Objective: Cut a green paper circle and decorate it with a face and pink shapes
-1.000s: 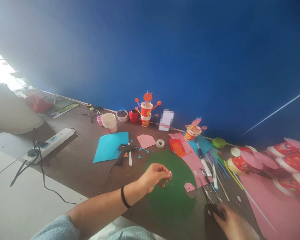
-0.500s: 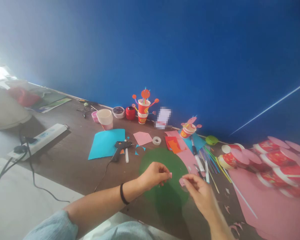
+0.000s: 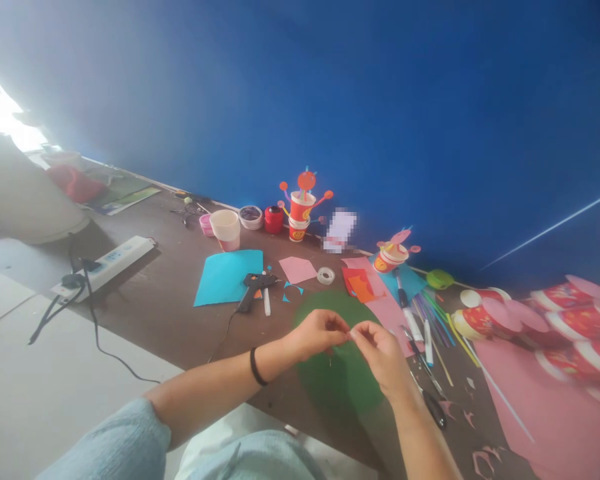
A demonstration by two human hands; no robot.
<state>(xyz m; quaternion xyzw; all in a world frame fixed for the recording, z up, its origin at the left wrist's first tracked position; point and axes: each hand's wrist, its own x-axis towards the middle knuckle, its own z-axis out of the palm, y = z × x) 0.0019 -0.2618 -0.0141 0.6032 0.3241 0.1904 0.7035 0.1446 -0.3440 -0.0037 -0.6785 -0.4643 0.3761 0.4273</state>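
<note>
My left hand [image 3: 316, 332] and my right hand [image 3: 379, 351] meet fingertip to fingertip above a round green paper sheet [image 3: 345, 373] on the dark table. Both pinch a tiny pink paper piece [image 3: 351, 335] between thumb and fingers. A black band sits on my left wrist. Black-handled scissors [image 3: 429, 392] lie on the table just right of my right hand. A black glue gun [image 3: 254, 287] rests left of the green sheet beside a white glue stick.
A blue sheet [image 3: 227, 277], pink paper [image 3: 298, 269], a tape roll [image 3: 325, 275], markers and straws [image 3: 433, 320] litter the table. Decorated paper cups [image 3: 303, 213] stand by the blue wall. More red cups [image 3: 555, 313] lie at right on pink paper. A power strip [image 3: 105, 265] lies at left.
My right hand left the scissors at the lower right, picked up a pink scrap and came to my left hand. The fingertips now touch. The camera shifted slightly.
</note>
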